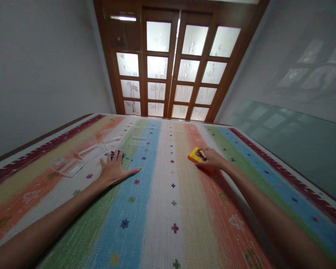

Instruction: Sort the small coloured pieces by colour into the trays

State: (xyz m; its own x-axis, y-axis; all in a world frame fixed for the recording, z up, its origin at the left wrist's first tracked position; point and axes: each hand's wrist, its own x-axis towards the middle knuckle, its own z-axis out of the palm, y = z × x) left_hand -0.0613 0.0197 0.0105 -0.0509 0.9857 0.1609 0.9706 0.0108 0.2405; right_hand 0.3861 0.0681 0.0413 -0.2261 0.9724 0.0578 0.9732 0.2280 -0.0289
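Note:
With fingers spread, my left hand (113, 169) lies over the striped cloth at the near side of a small heap of blue and dark pieces (124, 155). Its fingertips reach onto the heap and partly cover it; what the pieces are is too small to tell. On the right, my right hand (212, 158) grips a small yellow and orange box (194, 154) with a dark picture on its top. The thumb is on the near side and the fingers curl over the far edge. The box is on or just above the cloth; I cannot tell which.
Clear plastic containers (91, 151) stand left of my left hand, and another clear tray (138, 141) lies beyond it. A striped, patterned cloth (159, 209) covers the table. Pale walls flank both sides, a glass panel (291, 149) leans at right, and wooden glazed doors (168, 63) stand behind.

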